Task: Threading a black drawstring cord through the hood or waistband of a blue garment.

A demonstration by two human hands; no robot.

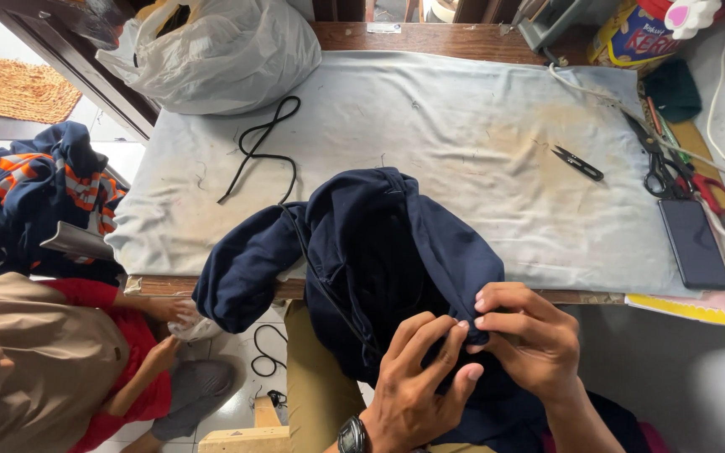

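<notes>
2 hands [472,361] pinch navy garment's [379,260] near edge.

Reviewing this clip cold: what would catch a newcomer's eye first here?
First, the dark navy garment heaped over the near edge of the table, with the left hand and the right hand pinching its fabric at the bottom centre. Next, the pale stained cloth covering the table, with a black cord looped at its left and small thread snips at its right. At lower left, another person in red sleeves crouches beside the table.
</notes>
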